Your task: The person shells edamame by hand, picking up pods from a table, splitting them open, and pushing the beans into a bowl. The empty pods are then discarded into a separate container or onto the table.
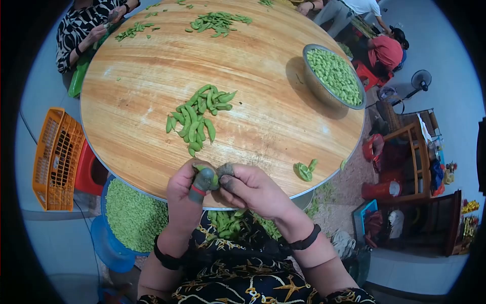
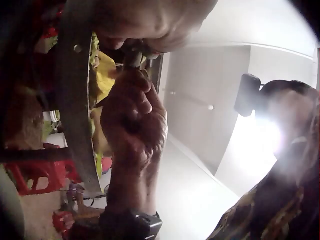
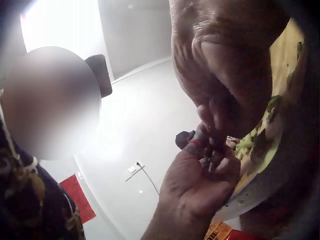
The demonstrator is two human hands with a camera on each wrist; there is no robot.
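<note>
Close to the table's near edge, my left hand (image 1: 183,188) grips a green soybean pod (image 1: 215,182), mostly covered by the fingers. Its thumb wears a grey cover with a red band (image 1: 198,191). My right hand (image 1: 255,188) meets it there, its dark-stained thumb and forefinger pinching the pod's other side. In the right wrist view the left hand (image 3: 197,187) faces up beneath the right hand (image 3: 225,75). The left wrist view shows the right hand (image 2: 132,120) with fingertips together. Ahead on the round wooden table (image 1: 136,106) lies a heap of soybean pods (image 1: 195,114).
A metal bowl (image 1: 321,93) of shelled beans stands at the table's right. Empty hulls (image 1: 304,171) lie near the right edge. More pods (image 1: 225,223) are in my lap. A blue basin (image 1: 106,197) of beans stands lower left, below an orange crate (image 1: 58,157). Other people sit around the far side.
</note>
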